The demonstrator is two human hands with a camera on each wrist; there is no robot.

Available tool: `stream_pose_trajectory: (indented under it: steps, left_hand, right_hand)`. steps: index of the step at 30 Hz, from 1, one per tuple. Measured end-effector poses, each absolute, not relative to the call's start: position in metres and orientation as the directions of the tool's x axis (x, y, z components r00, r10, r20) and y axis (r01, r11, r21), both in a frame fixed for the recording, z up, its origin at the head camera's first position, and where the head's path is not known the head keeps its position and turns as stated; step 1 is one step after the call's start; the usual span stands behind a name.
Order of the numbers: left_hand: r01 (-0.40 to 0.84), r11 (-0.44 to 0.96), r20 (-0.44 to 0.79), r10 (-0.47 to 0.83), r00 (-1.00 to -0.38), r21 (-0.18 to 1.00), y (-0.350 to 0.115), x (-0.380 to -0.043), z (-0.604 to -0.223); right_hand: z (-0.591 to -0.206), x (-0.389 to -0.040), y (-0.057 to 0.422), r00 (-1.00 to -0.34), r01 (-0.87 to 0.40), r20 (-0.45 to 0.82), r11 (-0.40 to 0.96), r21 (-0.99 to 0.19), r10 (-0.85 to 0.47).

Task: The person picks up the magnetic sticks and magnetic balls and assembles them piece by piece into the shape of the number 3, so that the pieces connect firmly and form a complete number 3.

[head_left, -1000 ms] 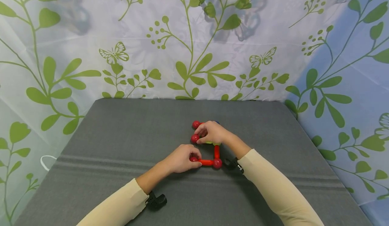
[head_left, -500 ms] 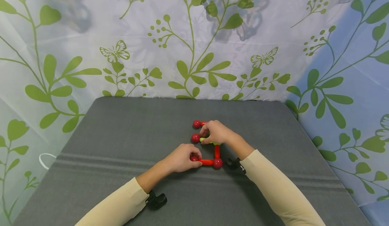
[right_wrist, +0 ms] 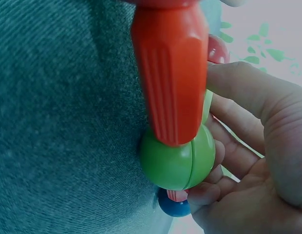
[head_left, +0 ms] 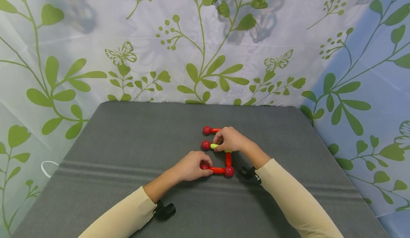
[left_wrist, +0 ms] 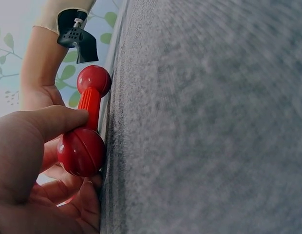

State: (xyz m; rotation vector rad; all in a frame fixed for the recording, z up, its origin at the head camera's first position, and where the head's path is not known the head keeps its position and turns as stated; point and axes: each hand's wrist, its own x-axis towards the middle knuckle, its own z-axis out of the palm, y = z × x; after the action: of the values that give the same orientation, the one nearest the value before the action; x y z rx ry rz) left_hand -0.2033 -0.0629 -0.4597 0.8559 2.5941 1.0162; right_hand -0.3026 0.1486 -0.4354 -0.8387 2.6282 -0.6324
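Note:
On the grey table lies a figure of ball-and-rod building toys, shaped like an E that opens to the left. My left hand (head_left: pixel 193 167) holds the red ball (left_wrist: pixel 82 152) at the near left end, thumb by the red rod (left_wrist: pixel 91 108). That rod runs to a red corner ball (head_left: pixel 229 171). From there another red rod (right_wrist: pixel 170 78) leads to a green ball (right_wrist: pixel 178 158). My right hand (head_left: pixel 231 139) pinches the yellow-green rod (head_left: pixel 214 146) between the green ball and a red ball (head_left: pixel 206 145). A blue ball (right_wrist: pixel 174 204) sits beyond, hidden by the hand in the head view.
At the far side of the figure, a red ball (head_left: pixel 207 130) with a red rod (head_left: pixel 216 130) points toward the right hand. The grey table (head_left: pixel 144 131) ends at a leaf-patterned curtain (head_left: pixel 147 46). A black wrist camera (head_left: pixel 164 211) hangs under the left sleeve.
My right hand has slid slightly right along the yellow-green rod, away from its red ball, uncovering more of the rod. The far blue ball has gone out of sight. My left hand stays put.

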Motion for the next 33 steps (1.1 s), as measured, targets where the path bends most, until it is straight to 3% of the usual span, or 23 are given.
stream_pose_trajectory:
  steps: [33]
  left_hand:
    - [0.448, 0.588, 0.023, 0.589, -0.808, 0.673, -0.0639, -0.2033, -0.4633]
  right_hand:
    - [-0.4392, -0.3029, 0.1487, -0.757, -0.495, -0.112, 0.677, -0.545, -0.644]
